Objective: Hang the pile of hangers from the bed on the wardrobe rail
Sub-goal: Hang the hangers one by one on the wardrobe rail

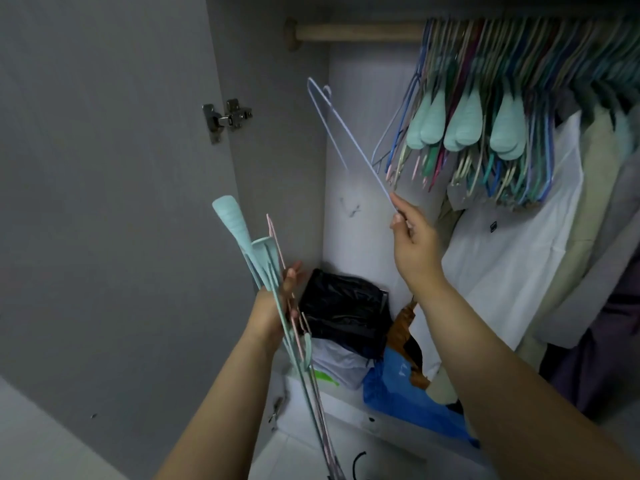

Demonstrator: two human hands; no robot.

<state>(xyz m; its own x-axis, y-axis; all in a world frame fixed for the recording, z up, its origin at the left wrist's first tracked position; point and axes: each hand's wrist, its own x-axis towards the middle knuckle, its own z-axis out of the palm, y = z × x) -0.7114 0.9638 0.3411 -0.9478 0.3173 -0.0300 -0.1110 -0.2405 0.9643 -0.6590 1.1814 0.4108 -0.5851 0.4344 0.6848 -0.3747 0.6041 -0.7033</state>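
One wardrobe (pixel 363 161) fills the frame, grey door (pixel 104 168) open at left with its hinge (pixel 227 117) in the upper left. Wooden rail (pixel 360 32) runs across the top; bare at centre, packed at upper right with hung hangers (pixel 485 126), wire and mint padded ones. Pale garments (pixel 519 265) hang below them at right. Black bag (pixel 343 306) and blue bag (pixel 408 400) sit on the wardrobe floor, lower centre. Left hand (pixel 277 306), centre-left: grip clamped round a bundle of hangers (pixel 263 265), mint and pink, pointing up. Right hand (pixel 414 240), centre: grip pinched on the lower end of one lilac wire hanger (pixel 353 140), held below the bare rail, not touching it.
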